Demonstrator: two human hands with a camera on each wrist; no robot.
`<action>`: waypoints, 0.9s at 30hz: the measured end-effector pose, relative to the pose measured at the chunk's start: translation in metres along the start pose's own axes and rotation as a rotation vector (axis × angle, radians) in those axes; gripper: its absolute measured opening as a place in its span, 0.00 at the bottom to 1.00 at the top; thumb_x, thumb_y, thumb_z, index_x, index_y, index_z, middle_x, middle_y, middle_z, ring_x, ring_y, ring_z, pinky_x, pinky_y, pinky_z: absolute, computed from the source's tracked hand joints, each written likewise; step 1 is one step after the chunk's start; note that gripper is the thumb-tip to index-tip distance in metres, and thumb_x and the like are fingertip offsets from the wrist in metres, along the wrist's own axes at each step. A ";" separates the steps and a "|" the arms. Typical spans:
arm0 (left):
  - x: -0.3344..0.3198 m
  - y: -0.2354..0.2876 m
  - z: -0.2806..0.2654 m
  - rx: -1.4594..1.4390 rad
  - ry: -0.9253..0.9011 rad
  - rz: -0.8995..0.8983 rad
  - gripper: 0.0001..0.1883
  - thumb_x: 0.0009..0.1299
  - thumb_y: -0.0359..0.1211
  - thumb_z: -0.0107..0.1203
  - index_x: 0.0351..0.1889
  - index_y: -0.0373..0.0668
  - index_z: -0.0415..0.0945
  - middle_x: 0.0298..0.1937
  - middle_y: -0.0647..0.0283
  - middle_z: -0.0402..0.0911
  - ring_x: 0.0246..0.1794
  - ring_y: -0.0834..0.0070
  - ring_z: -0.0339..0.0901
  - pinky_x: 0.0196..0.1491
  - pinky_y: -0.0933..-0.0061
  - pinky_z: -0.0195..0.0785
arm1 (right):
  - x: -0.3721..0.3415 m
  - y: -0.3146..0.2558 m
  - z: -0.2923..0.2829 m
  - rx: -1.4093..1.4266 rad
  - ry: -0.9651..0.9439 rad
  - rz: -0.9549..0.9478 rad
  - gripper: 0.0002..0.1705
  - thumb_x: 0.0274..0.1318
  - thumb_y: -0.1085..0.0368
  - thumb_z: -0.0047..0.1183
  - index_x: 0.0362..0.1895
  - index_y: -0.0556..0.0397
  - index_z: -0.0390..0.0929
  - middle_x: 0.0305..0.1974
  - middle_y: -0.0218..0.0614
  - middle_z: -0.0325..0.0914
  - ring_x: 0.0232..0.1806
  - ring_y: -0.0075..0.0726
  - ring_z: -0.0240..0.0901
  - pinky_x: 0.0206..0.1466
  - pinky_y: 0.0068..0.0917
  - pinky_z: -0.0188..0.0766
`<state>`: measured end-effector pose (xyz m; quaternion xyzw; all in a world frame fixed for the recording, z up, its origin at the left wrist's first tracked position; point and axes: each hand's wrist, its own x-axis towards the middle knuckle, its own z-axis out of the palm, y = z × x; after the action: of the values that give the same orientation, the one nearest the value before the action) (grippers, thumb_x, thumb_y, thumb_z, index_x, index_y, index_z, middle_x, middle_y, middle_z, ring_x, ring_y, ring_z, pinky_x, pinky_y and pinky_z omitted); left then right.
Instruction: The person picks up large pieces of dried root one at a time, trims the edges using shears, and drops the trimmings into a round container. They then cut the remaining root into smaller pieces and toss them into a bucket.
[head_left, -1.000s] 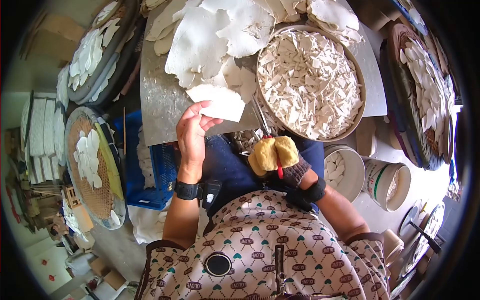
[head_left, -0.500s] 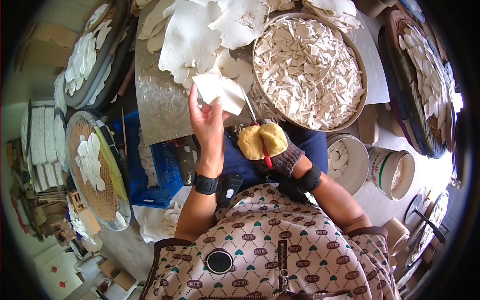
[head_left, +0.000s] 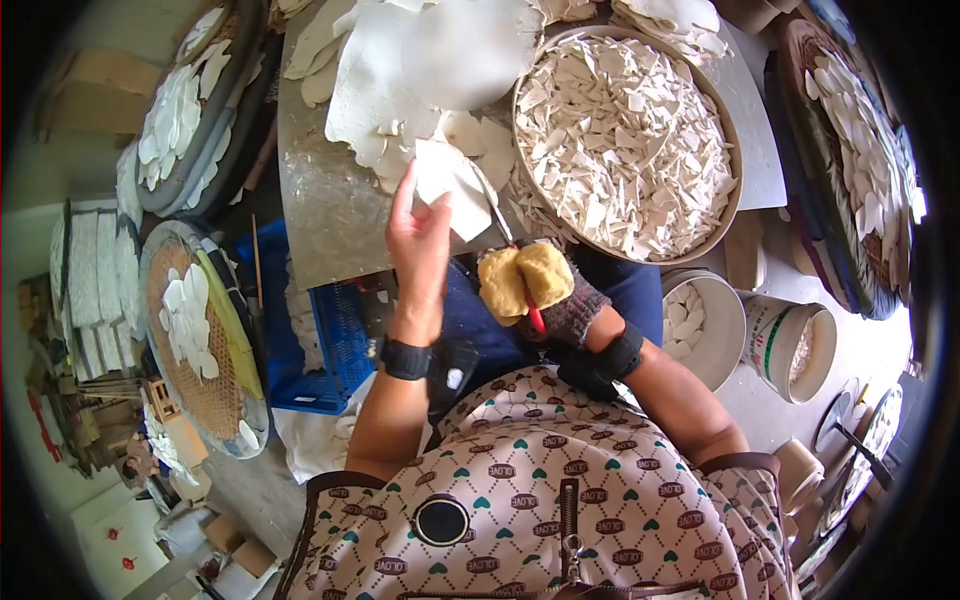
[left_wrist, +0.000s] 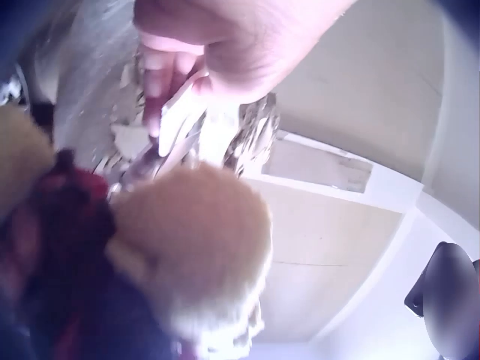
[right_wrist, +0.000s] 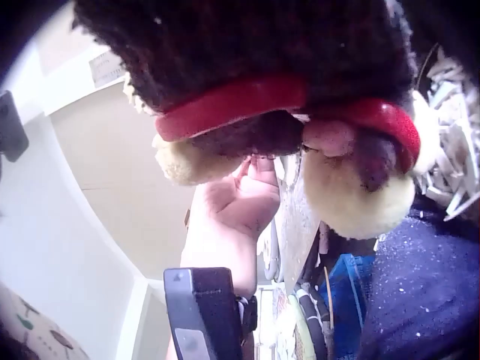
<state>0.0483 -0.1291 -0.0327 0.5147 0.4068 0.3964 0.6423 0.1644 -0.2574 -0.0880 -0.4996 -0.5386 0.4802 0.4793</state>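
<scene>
My bare left hand (head_left: 418, 240) pinches a flat white piece (head_left: 447, 190) with a straight-cut edge between thumb and fingers, above the metal tabletop's front edge. In my right hand (head_left: 580, 310), which wears a dark knitted glove, I grip scissors (head_left: 496, 213) with red handles (right_wrist: 232, 105). Yellow foam padding (head_left: 525, 280) wraps the handles and covers most of the fingers in the head view. The blades lie along the right edge of the white piece. In the left wrist view, the same piece (left_wrist: 180, 116) is seen nearly edge-on under the fingers.
A large round tray (head_left: 738, 150) heaped with white scraps sits right on the metal table (head_left: 320, 220). Big white sheets (head_left: 370, 80) lie at the back. Below stand a blue crate (head_left: 340, 350) and two pails, one a bucket (head_left: 790, 345). Round woven racks (head_left: 215, 400) flank both sides.
My left hand has moved right and turned the white piece more upright, bringing it to the scissors. The right hand has shifted slightly left, with the blades now against the piece's edge.
</scene>
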 end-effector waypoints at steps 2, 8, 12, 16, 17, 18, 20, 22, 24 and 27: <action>-0.003 0.001 0.001 -0.053 0.024 -0.025 0.29 0.64 0.22 0.49 0.64 0.37 0.54 0.40 0.61 0.78 0.36 0.84 0.74 0.38 0.84 0.69 | 0.002 -0.002 0.000 -0.105 -0.011 -0.054 0.20 0.41 0.61 0.59 0.42 0.52 0.74 0.40 0.38 0.76 0.43 0.41 0.72 0.48 0.32 0.69; -0.006 0.008 -0.001 -0.046 -0.016 -0.104 0.29 0.64 0.22 0.50 0.64 0.37 0.55 0.41 0.60 0.78 0.36 0.83 0.75 0.38 0.82 0.70 | -0.002 0.001 0.000 -0.015 0.000 0.008 0.19 0.46 0.65 0.56 0.46 0.52 0.73 0.43 0.38 0.75 0.46 0.36 0.72 0.51 0.28 0.68; -0.008 0.010 -0.001 -0.054 -0.056 -0.148 0.28 0.63 0.21 0.50 0.63 0.37 0.57 0.41 0.60 0.78 0.36 0.82 0.75 0.38 0.81 0.71 | 0.002 -0.010 -0.006 -0.176 0.040 -0.107 0.17 0.46 0.61 0.55 0.43 0.51 0.74 0.37 0.40 0.77 0.41 0.44 0.73 0.44 0.31 0.70; -0.009 0.015 -0.001 -0.059 -0.068 -0.182 0.29 0.63 0.21 0.50 0.63 0.37 0.57 0.39 0.61 0.78 0.34 0.85 0.74 0.36 0.84 0.68 | 0.001 -0.010 -0.003 -0.309 0.105 -0.198 0.16 0.47 0.61 0.54 0.41 0.50 0.74 0.36 0.40 0.77 0.39 0.44 0.73 0.41 0.32 0.71; -0.009 0.014 -0.004 -0.043 -0.092 -0.197 0.29 0.63 0.21 0.50 0.63 0.37 0.57 0.39 0.62 0.78 0.34 0.85 0.74 0.36 0.85 0.68 | 0.001 -0.011 -0.003 -0.272 0.107 -0.191 0.15 0.46 0.61 0.54 0.41 0.50 0.74 0.36 0.40 0.77 0.38 0.44 0.74 0.41 0.32 0.71; -0.009 0.012 -0.007 -0.027 -0.116 -0.212 0.29 0.63 0.21 0.50 0.63 0.37 0.57 0.38 0.62 0.78 0.34 0.86 0.73 0.35 0.86 0.67 | 0.002 -0.012 -0.005 -0.300 0.068 -0.197 0.15 0.47 0.60 0.54 0.40 0.50 0.75 0.36 0.40 0.77 0.38 0.44 0.74 0.41 0.32 0.71; -0.010 0.012 -0.009 -0.004 -0.146 -0.226 0.29 0.63 0.21 0.50 0.63 0.37 0.57 0.38 0.62 0.79 0.33 0.86 0.73 0.35 0.87 0.66 | 0.005 -0.016 -0.013 -0.359 -0.008 -0.206 0.14 0.47 0.60 0.53 0.39 0.50 0.75 0.35 0.40 0.77 0.38 0.44 0.74 0.40 0.33 0.70; -0.013 0.012 -0.010 0.013 -0.159 -0.230 0.29 0.62 0.21 0.50 0.63 0.37 0.57 0.37 0.63 0.79 0.33 0.87 0.73 0.35 0.87 0.66 | 0.006 -0.020 -0.013 -0.208 -0.028 0.013 0.14 0.44 0.60 0.54 0.38 0.50 0.76 0.34 0.41 0.77 0.37 0.45 0.74 0.40 0.34 0.70; -0.013 0.014 -0.013 0.031 -0.180 -0.262 0.29 0.63 0.21 0.50 0.63 0.38 0.57 0.36 0.64 0.79 0.32 0.87 0.73 0.36 0.87 0.66 | 0.004 -0.020 -0.011 -0.184 0.008 0.027 0.15 0.42 0.60 0.55 0.37 0.51 0.76 0.34 0.42 0.77 0.37 0.46 0.74 0.39 0.34 0.70; -0.014 0.024 -0.009 0.064 -0.192 -0.293 0.28 0.63 0.22 0.50 0.63 0.39 0.58 0.35 0.65 0.79 0.31 0.88 0.72 0.34 0.88 0.65 | 0.000 -0.013 -0.005 -0.250 0.084 -0.154 0.16 0.42 0.61 0.56 0.38 0.52 0.75 0.33 0.43 0.77 0.37 0.48 0.73 0.39 0.35 0.70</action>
<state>0.0325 -0.1352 -0.0091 0.5055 0.4267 0.2345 0.7123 0.1688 -0.2582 -0.0749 -0.5323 -0.6105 0.3497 0.4709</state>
